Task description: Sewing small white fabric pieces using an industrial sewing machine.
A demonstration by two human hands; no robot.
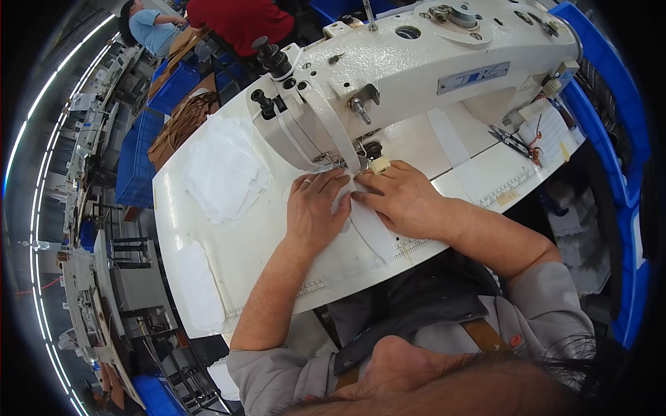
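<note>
A small white piece (346,223) lies near the middle of the frame, just in front of the needle area of a white sewing machine (430,76), and is partly covered by the hands. The left hand (316,208) is laid over its left side, fingers bent and the thumb held apart; the right hand (401,197) is placed close by on the right, fingers partly curled toward the needle area. Whether the piece is pinched or only pressed down cannot be told. The white surface (270,267) is marked with ruler scales along its front edge. A loose stack of white pieces (225,170) is spread left of the machine head, and another white pile (200,288) is set at the surface's lower-left end. At its right end, snips (510,142) are laid near a sheet of paper (553,135). The right edge of the frame is lined by a blue bin (628,125). At upper left, brown pieces (184,125) are heaped beside blue crates (139,159), and people in light blue (154,29) and red (239,24) are seen. The far left is crossed by bright light strips (32,118).
</note>
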